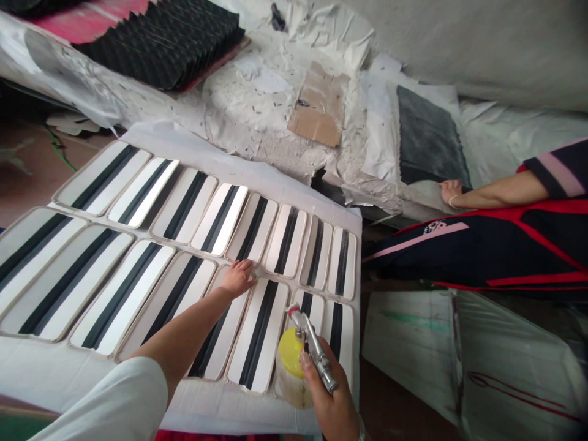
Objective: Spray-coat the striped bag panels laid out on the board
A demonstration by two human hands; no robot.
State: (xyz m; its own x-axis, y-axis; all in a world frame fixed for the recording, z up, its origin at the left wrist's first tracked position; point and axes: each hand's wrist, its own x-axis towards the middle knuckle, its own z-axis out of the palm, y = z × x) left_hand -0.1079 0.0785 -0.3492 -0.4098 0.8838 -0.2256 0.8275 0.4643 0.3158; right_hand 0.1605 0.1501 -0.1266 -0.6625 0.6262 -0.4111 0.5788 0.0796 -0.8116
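Note:
My right hand (334, 392) is wrapped round a metal spray gun (315, 346) with a yellow-lidded cup (292, 367) hanging under it, at the lower right of the panels. The gun's nozzle points up and to the left, over the near row. My left hand (239, 278) rests with fingers spread at the upper end of a white panel (233, 334) in that row; it lifts nothing. White panels with rounded corners and a black lengthwise stripe, such as this one (257, 334), lie in two rows on a table covered with white sheeting (193, 407).
Behind lies a paint-stained, sheet-covered surface with a stack of black corrugated pieces (169, 43), a cardboard piece (319, 104) and a dark sheet (429, 135). At right, another person's hand (452, 191) rests near that sheet. Light boards (413, 343) stand at lower right.

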